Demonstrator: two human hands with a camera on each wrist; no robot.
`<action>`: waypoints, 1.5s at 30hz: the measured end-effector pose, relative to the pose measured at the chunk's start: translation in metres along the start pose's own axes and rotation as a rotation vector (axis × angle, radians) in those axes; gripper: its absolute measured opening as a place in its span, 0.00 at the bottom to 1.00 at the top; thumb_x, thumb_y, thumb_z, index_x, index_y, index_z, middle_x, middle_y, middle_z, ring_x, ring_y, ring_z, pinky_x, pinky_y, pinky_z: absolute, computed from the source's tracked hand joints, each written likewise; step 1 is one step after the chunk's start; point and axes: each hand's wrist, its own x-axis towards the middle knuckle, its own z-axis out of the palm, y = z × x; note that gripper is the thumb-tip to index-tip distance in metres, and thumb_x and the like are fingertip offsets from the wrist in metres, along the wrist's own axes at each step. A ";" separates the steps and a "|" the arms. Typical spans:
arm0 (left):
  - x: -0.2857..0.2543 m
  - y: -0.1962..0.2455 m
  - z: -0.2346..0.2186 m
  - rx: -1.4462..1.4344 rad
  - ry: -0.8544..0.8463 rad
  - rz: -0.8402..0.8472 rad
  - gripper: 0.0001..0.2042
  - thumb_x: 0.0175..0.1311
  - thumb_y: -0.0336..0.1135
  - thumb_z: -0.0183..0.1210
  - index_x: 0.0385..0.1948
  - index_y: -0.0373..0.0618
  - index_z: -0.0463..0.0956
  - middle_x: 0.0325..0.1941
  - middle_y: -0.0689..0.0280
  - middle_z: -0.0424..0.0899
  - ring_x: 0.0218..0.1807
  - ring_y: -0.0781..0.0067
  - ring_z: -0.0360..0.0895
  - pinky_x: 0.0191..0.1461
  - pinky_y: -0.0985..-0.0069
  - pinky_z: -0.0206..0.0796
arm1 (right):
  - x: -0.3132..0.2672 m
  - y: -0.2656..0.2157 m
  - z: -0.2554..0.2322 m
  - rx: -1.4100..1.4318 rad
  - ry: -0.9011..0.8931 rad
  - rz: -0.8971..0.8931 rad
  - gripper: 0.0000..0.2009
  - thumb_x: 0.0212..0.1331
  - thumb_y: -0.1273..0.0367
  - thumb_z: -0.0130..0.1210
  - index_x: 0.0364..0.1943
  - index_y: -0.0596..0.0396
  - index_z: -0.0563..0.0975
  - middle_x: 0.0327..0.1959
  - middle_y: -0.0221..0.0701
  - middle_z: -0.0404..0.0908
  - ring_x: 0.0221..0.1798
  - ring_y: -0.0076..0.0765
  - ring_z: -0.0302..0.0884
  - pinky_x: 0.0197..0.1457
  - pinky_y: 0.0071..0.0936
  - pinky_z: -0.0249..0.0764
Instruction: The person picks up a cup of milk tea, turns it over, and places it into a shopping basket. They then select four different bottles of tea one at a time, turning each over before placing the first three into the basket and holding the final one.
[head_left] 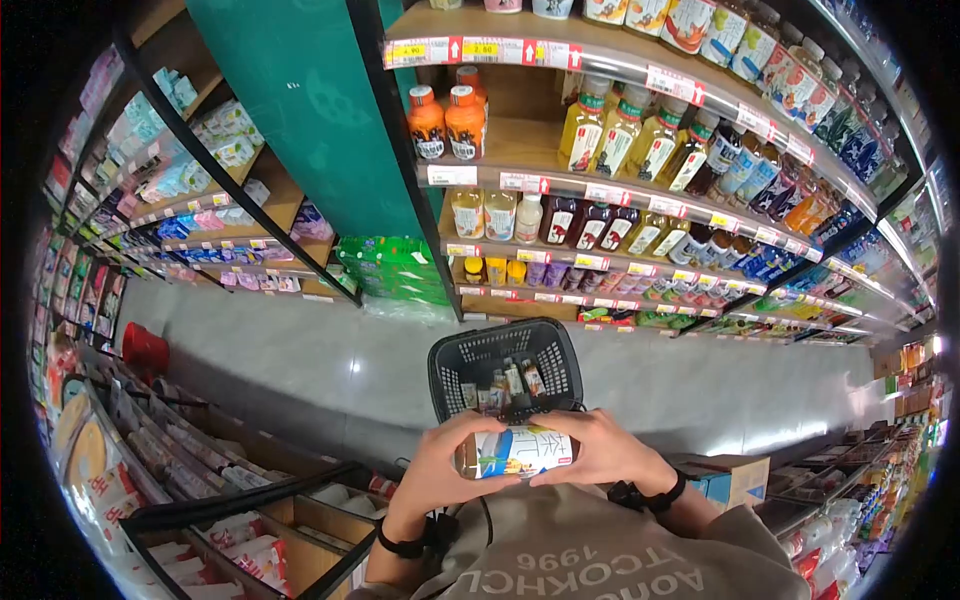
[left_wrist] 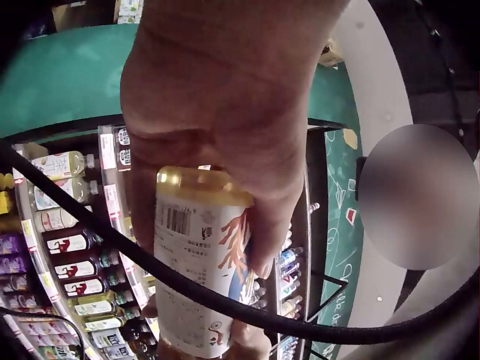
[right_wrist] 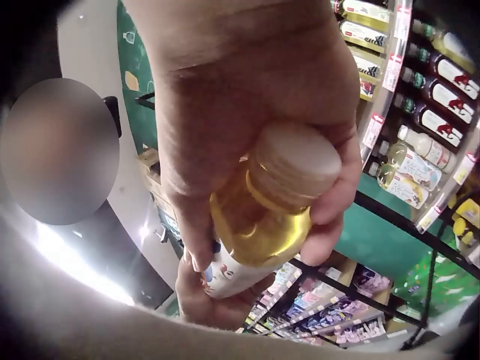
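Both of my hands hold one drink bottle (head_left: 525,452) sideways in front of my body, its label turned up. My left hand (head_left: 440,468) grips the base end. At the cap end is my right hand (head_left: 612,452). Yellow liquid (right_wrist: 262,221) and a white cap (right_wrist: 300,154) show in the right wrist view. In the left wrist view the white label (left_wrist: 199,277) carries a barcode and fine print, with an orange coral-like drawing at its side. Just beyond the bottle, a black shopping basket (head_left: 447,378) contains several small bottles or packs.
Ahead stands a shelf rack (head_left: 540,150) of bottled drinks with price tags. Green wrapped packs (head_left: 395,270) sit on the floor by the green panel (head_left: 290,110). Goods shelves flank both sides, and a red bin (head_left: 146,348) stands at left on the grey floor (head_left: 290,355).
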 end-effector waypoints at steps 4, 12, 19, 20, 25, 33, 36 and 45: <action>-0.002 -0.002 0.003 -0.013 0.007 -0.025 0.28 0.41 0.34 0.80 0.48 0.44 0.80 0.43 0.61 0.85 0.44 0.64 0.83 0.48 0.70 0.76 | 0.002 -0.007 -0.007 0.014 -0.051 0.028 0.37 0.44 0.53 0.76 0.57 0.58 0.77 0.50 0.44 0.85 0.46 0.53 0.85 0.49 0.39 0.81; 0.002 -0.003 0.003 0.005 -0.021 -0.060 0.27 0.41 0.35 0.81 0.47 0.44 0.80 0.42 0.61 0.84 0.42 0.65 0.83 0.48 0.71 0.75 | -0.002 0.001 0.000 0.062 -0.027 0.034 0.37 0.45 0.53 0.76 0.58 0.60 0.76 0.50 0.46 0.85 0.47 0.54 0.85 0.49 0.39 0.81; 0.007 -0.010 0.000 -0.016 -0.059 -0.073 0.27 0.42 0.35 0.80 0.47 0.44 0.80 0.43 0.60 0.85 0.44 0.65 0.84 0.49 0.71 0.75 | -0.001 0.005 0.004 0.077 -0.026 0.077 0.38 0.45 0.52 0.76 0.57 0.61 0.76 0.50 0.46 0.85 0.47 0.53 0.85 0.49 0.39 0.80; 0.008 -0.011 -0.001 -0.021 -0.057 -0.078 0.27 0.42 0.35 0.80 0.47 0.44 0.80 0.43 0.60 0.85 0.44 0.65 0.84 0.49 0.71 0.75 | 0.000 0.005 0.004 0.086 -0.029 0.083 0.38 0.45 0.51 0.76 0.57 0.61 0.76 0.50 0.47 0.85 0.47 0.53 0.85 0.49 0.39 0.80; 0.008 -0.021 -0.003 -0.047 -0.055 -0.101 0.27 0.42 0.35 0.81 0.46 0.43 0.79 0.44 0.61 0.85 0.44 0.65 0.84 0.49 0.71 0.75 | 0.003 0.012 0.011 0.068 -0.041 0.119 0.38 0.44 0.52 0.76 0.57 0.61 0.77 0.49 0.48 0.85 0.47 0.53 0.86 0.49 0.38 0.80; 0.012 -0.053 -0.003 -0.185 -0.100 -0.253 0.31 0.43 0.33 0.80 0.53 0.44 0.77 0.49 0.60 0.84 0.50 0.69 0.82 0.56 0.74 0.73 | 0.015 0.030 0.023 0.188 -0.078 0.200 0.37 0.44 0.56 0.77 0.57 0.62 0.77 0.44 0.47 0.84 0.43 0.52 0.85 0.46 0.37 0.79; 0.011 -0.069 0.005 -0.140 -0.147 -0.403 0.40 0.48 0.39 0.79 0.65 0.44 0.68 0.57 0.55 0.81 0.56 0.57 0.81 0.59 0.67 0.73 | 0.017 0.053 0.026 0.168 -0.121 0.285 0.36 0.45 0.51 0.76 0.56 0.58 0.78 0.43 0.45 0.85 0.44 0.51 0.85 0.46 0.37 0.79; -0.024 -0.109 0.004 0.076 -0.147 -0.757 0.34 0.57 0.34 0.72 0.67 0.41 0.67 0.60 0.53 0.81 0.62 0.57 0.79 0.64 0.65 0.69 | -0.001 0.269 0.090 0.471 -0.122 0.985 0.31 0.50 0.53 0.73 0.52 0.60 0.78 0.34 0.39 0.84 0.30 0.31 0.84 0.29 0.31 0.80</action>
